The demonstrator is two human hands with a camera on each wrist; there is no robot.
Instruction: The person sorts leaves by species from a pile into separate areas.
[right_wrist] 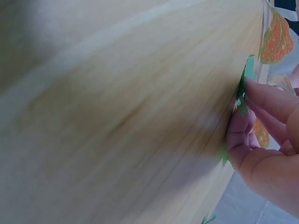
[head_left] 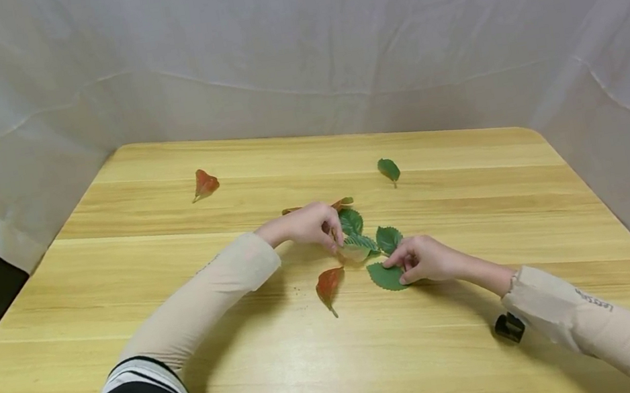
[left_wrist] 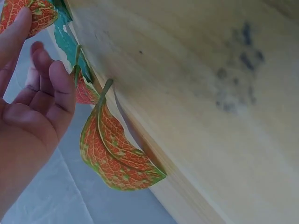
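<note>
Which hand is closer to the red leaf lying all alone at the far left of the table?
The left hand. It sits at the leaf cluster, to the right of and nearer than the red leaf. The right hand is farther right, holding a green leaf.

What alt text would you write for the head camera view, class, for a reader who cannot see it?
A person's two hands work at a cluster of green leaves in the middle of a wooden table: the left hand pinches a pale green leaf and the right hand holds a serrated green leaf. A red leaf lies just in front; another red leaf and a small green leaf lie farther back.
</note>
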